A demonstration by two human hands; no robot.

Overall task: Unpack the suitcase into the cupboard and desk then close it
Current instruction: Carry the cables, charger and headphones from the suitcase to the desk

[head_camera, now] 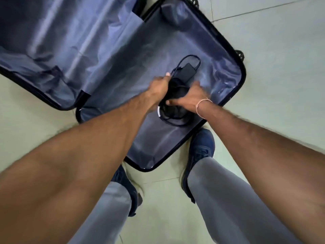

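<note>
A dark suitcase (243, 74) lies open flat on the floor, both halves lined with blue-grey fabric. In the right half sits a black power adapter (189, 71) with a bundle of coiled black cable (174, 111) trailing toward me. My left hand (158, 87) grips the cable bundle from the left side. On the bundle's right side my right hand (190, 97), with a thin band on its wrist, is closed on it. Apart from the adapter and cable, I see nothing lying in either half.
The suitcase's left half (52, 41) spreads across the upper left. Suitcase wheels (240, 54) stick out at the right rim. My feet in blue shoes (202, 147) stand at the case's near edge on a pale tiled floor (281, 67).
</note>
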